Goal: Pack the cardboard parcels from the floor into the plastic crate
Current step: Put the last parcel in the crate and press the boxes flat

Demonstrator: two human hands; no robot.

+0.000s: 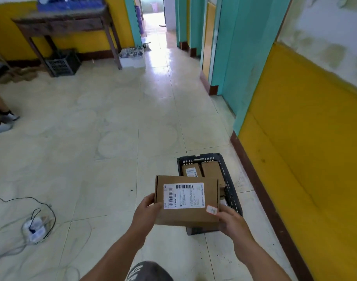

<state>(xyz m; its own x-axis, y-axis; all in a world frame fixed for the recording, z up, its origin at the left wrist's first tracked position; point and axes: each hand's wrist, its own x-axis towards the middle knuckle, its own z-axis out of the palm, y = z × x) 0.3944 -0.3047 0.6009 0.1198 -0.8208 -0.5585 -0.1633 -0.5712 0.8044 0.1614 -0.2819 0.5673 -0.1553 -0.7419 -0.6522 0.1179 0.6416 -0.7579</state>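
Observation:
I hold a brown cardboard parcel (186, 217) with a white barcode label in both hands, above the near end of the black plastic crate (232, 191). My left hand (146, 213) grips its left edge, thumb on top. My right hand (231, 222) grips its near right corner. The crate stands on the tiled floor beside the yellow wall. Inside it lie two parcels at the far end, one labelled (190, 171) and one plain (211, 169). The parcel I hold hides the crate's near half.
The yellow wall (305, 159) runs along the right. A power strip with cables (34, 228) lies on the floor at left. Another person's feet (1, 122) show at the left edge. A wooden table (68, 23) and a dark crate (62, 62) stand at the back.

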